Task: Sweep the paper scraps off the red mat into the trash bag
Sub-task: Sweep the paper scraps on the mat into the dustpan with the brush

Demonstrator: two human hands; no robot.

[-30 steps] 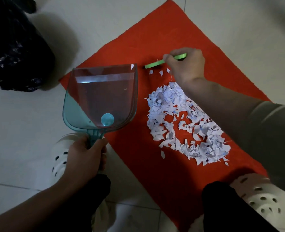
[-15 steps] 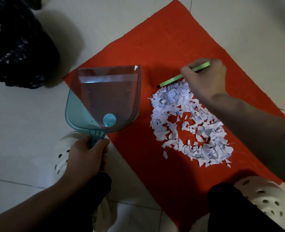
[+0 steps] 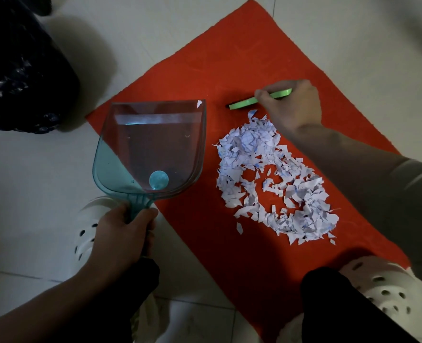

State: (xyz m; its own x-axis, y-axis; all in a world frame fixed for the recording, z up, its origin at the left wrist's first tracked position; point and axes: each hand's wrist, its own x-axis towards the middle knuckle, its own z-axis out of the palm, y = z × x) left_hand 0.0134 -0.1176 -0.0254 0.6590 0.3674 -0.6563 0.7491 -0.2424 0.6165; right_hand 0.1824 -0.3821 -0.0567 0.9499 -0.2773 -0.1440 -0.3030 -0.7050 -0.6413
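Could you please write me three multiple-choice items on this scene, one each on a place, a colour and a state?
1. Where is the trash bag?
A. on the floor, left of the mat
B. on the mat
C. on a shelf

2. What colour is the brush?
A. yellow
B. green
C. white

3. What is the left hand doing?
A. resting open
B. holding the brush
C. gripping the dustpan handle

Answers:
1 A: it sits on tile, off the mat's left side.
2 B: the bar in the right hand is bright green.
3 C: its fingers curl round the handle.
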